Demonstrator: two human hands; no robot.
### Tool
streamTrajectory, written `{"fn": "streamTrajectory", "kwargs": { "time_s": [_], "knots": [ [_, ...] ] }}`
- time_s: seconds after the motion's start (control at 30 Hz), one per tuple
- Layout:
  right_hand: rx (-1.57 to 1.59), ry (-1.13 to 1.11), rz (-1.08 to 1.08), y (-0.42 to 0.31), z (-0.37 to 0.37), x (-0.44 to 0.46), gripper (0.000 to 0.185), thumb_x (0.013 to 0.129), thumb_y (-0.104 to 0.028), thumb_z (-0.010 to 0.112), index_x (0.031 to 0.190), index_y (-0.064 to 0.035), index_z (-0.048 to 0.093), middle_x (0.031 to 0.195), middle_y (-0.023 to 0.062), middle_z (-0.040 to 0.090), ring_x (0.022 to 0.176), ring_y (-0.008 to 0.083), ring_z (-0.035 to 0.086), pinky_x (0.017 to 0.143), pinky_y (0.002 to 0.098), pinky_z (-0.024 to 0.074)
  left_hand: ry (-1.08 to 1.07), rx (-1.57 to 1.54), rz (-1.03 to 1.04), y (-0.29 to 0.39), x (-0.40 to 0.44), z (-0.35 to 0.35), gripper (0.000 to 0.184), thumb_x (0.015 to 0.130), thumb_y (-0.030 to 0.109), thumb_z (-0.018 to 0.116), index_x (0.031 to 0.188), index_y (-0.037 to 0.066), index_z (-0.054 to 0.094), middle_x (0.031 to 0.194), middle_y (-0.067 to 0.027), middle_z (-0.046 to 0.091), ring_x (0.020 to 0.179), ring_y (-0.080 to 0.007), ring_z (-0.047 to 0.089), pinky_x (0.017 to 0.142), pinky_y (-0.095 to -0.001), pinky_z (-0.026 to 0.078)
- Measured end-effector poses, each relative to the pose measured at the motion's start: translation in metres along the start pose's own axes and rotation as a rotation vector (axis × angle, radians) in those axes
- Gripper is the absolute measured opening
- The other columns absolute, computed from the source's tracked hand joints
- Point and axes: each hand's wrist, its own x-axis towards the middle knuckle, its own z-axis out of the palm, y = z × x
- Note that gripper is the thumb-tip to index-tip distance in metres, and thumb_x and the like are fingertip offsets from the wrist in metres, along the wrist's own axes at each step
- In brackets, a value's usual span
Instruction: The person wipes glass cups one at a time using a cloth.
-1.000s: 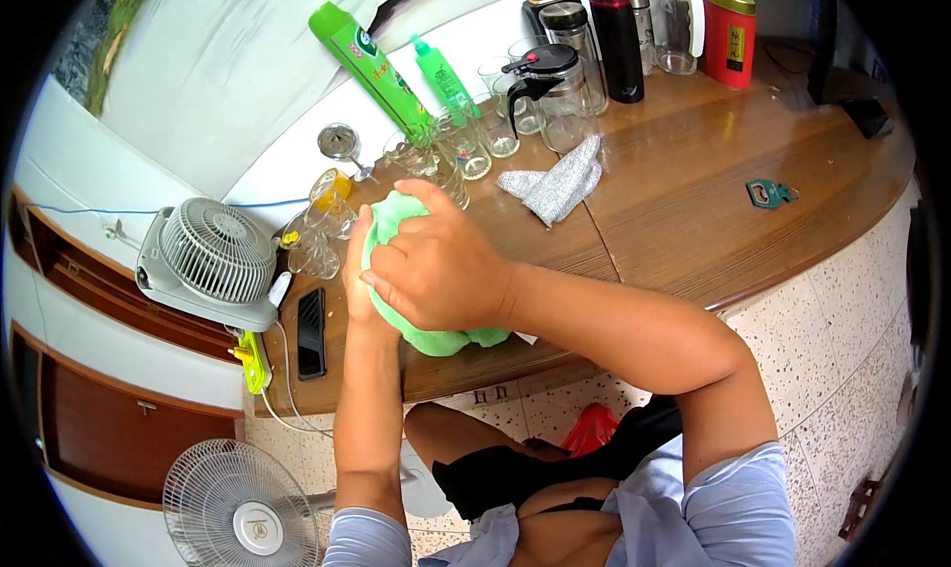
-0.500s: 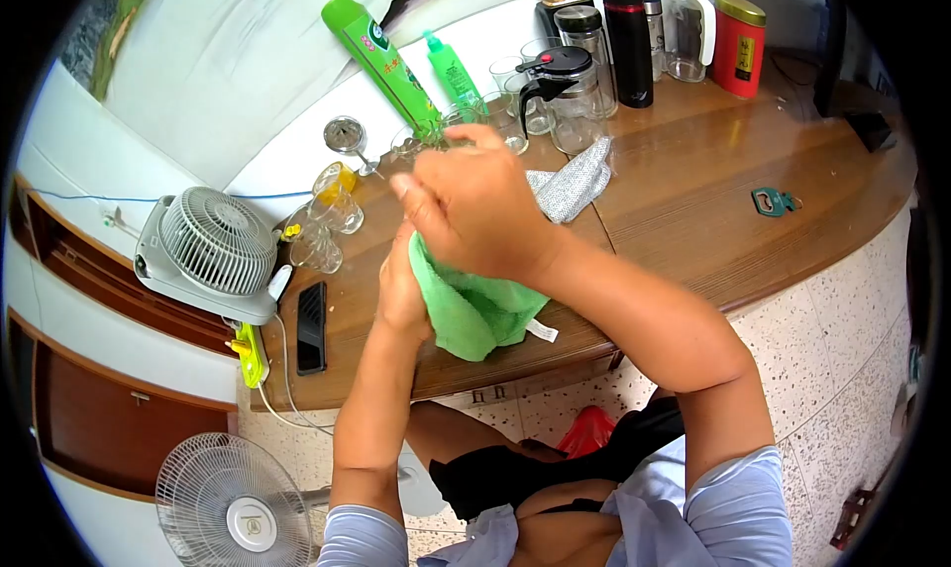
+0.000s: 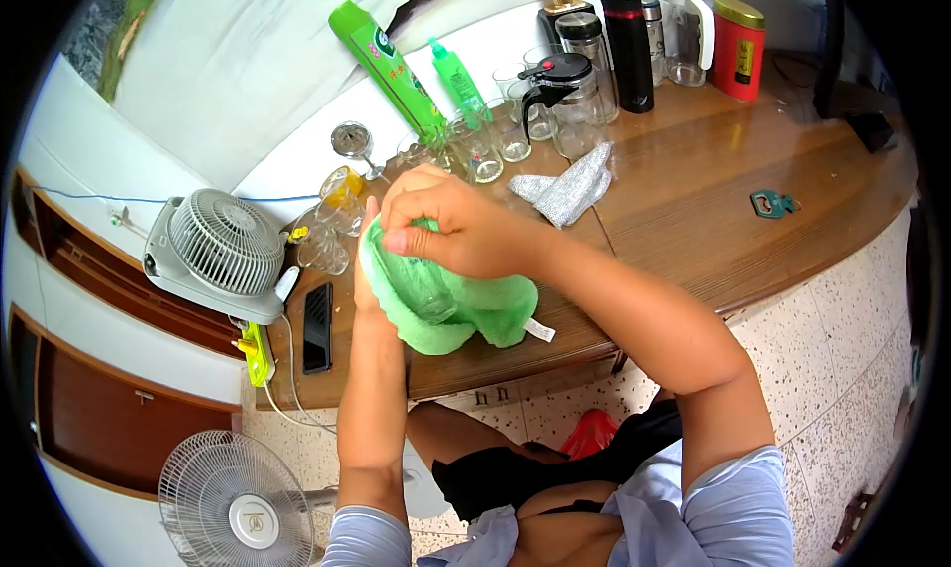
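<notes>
We see the green cloth [image 3: 505,314] in the middle of the frame, up over the near edge of the brown counter [image 3: 693,230]. Its long way slants from upper left to lower right, and two soft lobes hang down at the low end. In its fold we see a clear glass [image 3: 428,298]. The glass slants the same way, with one end down to the right and the other up by the fingers.

Our left hand [image 3: 366,285] cups the cloth from the left; its thumb points up and most fingers are hidden. Our right hand [image 3: 451,225] is curled over the top end, with thumb and bent fingers grasping the cloth.

A white tag [image 3: 539,329] sticks out at the cloth's right corner, but its print is too small for us to read. At the upper right, the red tin [image 3: 728,67] has a yellow label with dark marks down it. At the upper left of the middle, the tall green bottle [image 3: 386,72] leans, with pale writing too blurry for us. The little green bottle [image 3: 458,82] beside it has tiny print too.
</notes>
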Motion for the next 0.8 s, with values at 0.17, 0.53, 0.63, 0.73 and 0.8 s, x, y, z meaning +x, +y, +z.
{"fn": "streamTrajectory", "kwargs": {
  "time_s": [0.17, 0.53, 0.63, 0.73, 0.8],
  "knots": [
    [0.192, -0.008, 0.151, 0.009, -0.010, 0.001, 0.020, 0.105, -0.021, 0.066, 0.100, -0.0021, 0.069, 0.130, 0.0125, 0.062, 0.124, 0.0259, 0.057, 0.111, 0.0396, 0.0419, -0.376, -0.071, -0.062, 0.000, 0.003, -0.030, 0.084, 0.108, 0.072, 0.031, 0.148, 0.001, 0.049, 0.133, -0.0158, 0.063, 0.120, -0.0263, 0.066, 0.101, -0.0423, 0.058],
    [-0.300, 0.128, -0.015, -0.009, 0.027, -0.017, 0.049, 0.092, -0.036, 0.079, 0.121, -0.0012, 0.059, 0.127, 0.0230, 0.051, 0.117, 0.0426, 0.055, 0.103, 0.0495, 0.0474, 0.102, 0.257, 0.084, -0.003, 0.004, -0.030, 0.062, 0.111, 0.062, 0.041, 0.137, 0.007, 0.057, 0.131, -0.0144, 0.064, 0.120, -0.0265, 0.066, 0.103, -0.0438, 0.056],
    [-0.298, 0.140, -0.026, -0.014, 0.031, -0.017, 0.052, 0.092, -0.039, 0.080, 0.118, -0.0008, 0.056, 0.128, 0.0239, 0.051, 0.117, 0.0427, 0.055, 0.103, 0.0495, 0.0471, 0.151, 0.139, 0.056, -0.001, 0.002, -0.034, 0.057, 0.112, 0.058, 0.043, 0.133, 0.008, 0.058, 0.128, -0.0138, 0.065, 0.119, -0.0270, 0.067, 0.102, -0.0445, 0.056],
    [-0.273, 0.119, -0.020, -0.014, 0.029, -0.018, 0.054, 0.092, -0.041, 0.081, 0.115, -0.0008, 0.055, 0.128, 0.0237, 0.051, 0.119, 0.0419, 0.055, 0.104, 0.0480, 0.0469, 0.095, 0.049, -0.006, 0.002, 0.007, -0.045, 0.056, 0.112, 0.059, 0.043, 0.132, 0.008, 0.058, 0.127, -0.0136, 0.065, 0.118, -0.0266, 0.067, 0.102, -0.0442, 0.057],
    [-0.254, 0.132, -0.033, -0.013, 0.030, -0.017, 0.055, 0.092, -0.043, 0.081, 0.115, -0.0007, 0.054, 0.127, 0.0224, 0.051, 0.116, 0.0403, 0.056, 0.102, 0.0469, 0.0478, 0.056, 0.008, -0.040, 0.004, 0.009, -0.051, 0.056, 0.112, 0.059, 0.043, 0.132, 0.008, 0.058, 0.126, -0.0134, 0.066, 0.117, -0.0264, 0.067, 0.101, -0.0440, 0.057]
  ]
}}
